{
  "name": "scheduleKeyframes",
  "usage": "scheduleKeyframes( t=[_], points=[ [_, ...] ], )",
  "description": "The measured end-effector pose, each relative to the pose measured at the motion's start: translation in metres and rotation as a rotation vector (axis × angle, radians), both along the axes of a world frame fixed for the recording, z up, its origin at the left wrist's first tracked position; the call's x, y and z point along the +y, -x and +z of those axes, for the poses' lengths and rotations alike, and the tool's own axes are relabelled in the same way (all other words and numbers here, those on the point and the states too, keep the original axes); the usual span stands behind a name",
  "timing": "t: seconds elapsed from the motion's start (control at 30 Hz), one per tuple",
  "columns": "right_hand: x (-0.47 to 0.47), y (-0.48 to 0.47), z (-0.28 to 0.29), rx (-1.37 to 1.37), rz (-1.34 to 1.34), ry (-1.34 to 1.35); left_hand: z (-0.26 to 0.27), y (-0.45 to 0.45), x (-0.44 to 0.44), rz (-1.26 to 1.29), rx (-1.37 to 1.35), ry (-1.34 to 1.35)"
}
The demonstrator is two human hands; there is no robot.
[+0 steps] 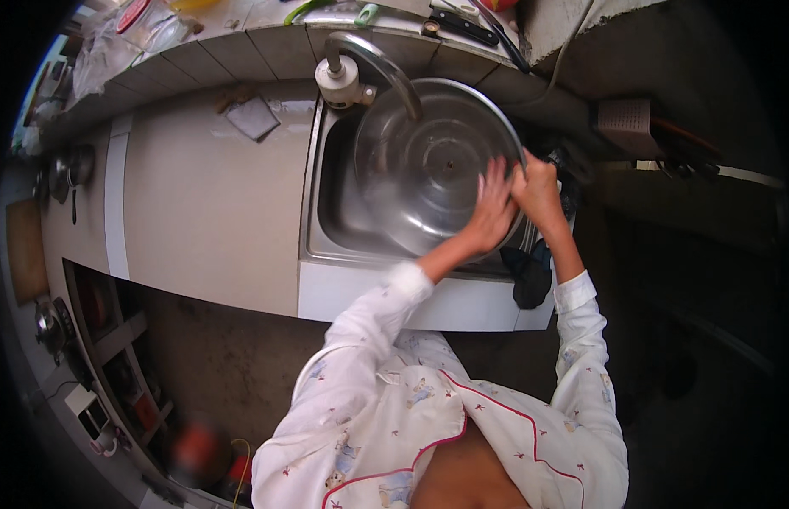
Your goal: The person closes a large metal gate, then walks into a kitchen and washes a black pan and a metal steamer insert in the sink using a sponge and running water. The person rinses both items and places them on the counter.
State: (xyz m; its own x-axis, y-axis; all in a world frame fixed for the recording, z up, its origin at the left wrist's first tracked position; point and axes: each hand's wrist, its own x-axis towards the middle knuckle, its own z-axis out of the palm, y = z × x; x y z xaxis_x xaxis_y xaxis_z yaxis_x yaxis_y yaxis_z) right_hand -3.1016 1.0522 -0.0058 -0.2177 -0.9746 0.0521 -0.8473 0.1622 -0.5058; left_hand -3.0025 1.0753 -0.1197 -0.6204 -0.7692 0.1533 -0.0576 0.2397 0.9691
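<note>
A large round stainless steel basin (426, 191) sits tilted over the steel sink (334, 216), under the curved spout of a metal faucet (385, 60). My right hand (539, 191) grips the basin's rim at its right side. Inside the basin, my left hand (493, 207) lies with its fingers spread against the right part of the wall; whether anything is under the palm cannot be seen. A dark cloth (531, 277) hangs over the front edge right of the basin.
A folded grey cloth (253, 118) lies on the counter (210, 203) left of the sink. On the back ledge are a black-handled knife (464, 27), a green peeler (367, 14) and plastic bags (105, 60). A pink perforated holder (625, 127) is at the right.
</note>
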Motion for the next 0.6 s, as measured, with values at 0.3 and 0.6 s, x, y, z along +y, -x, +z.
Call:
scheduleKeyframes(
  t=[0.3, 0.6],
  points=[
    [0.009, 0.008, 0.026, 0.124, -0.01, -0.028, -0.091, -0.161, -0.047, -0.237, -0.597, 0.493],
    [0.007, 0.009, 0.014, 0.153, 0.002, 0.051, -0.104, -0.115, -0.008, -0.129, -0.759, 0.295]
  ],
)
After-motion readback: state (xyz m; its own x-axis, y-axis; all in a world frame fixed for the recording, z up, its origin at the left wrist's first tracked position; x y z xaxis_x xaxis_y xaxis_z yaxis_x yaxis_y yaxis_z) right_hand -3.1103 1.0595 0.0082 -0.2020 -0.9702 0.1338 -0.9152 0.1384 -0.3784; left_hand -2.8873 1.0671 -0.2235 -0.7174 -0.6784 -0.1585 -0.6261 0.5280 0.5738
